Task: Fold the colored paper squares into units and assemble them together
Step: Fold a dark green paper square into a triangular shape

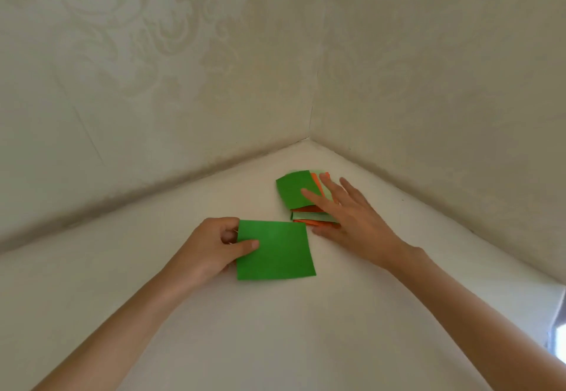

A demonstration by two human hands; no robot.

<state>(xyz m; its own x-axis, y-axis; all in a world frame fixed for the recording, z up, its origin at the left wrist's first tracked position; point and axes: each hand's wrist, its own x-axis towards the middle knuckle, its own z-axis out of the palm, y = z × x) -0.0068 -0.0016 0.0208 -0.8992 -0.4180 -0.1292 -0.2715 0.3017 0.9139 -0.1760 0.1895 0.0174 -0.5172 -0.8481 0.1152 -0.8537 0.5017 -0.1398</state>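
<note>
left hand pinches green square | right hand flat on paper stack

holds a green square by its left edge with the left hand, thumb on top, low over the white table. rests the right hand, fingers straight and spread, on a loose pile of green and orange papers just beyond, near the corner of two patterned cream walls.
</note>
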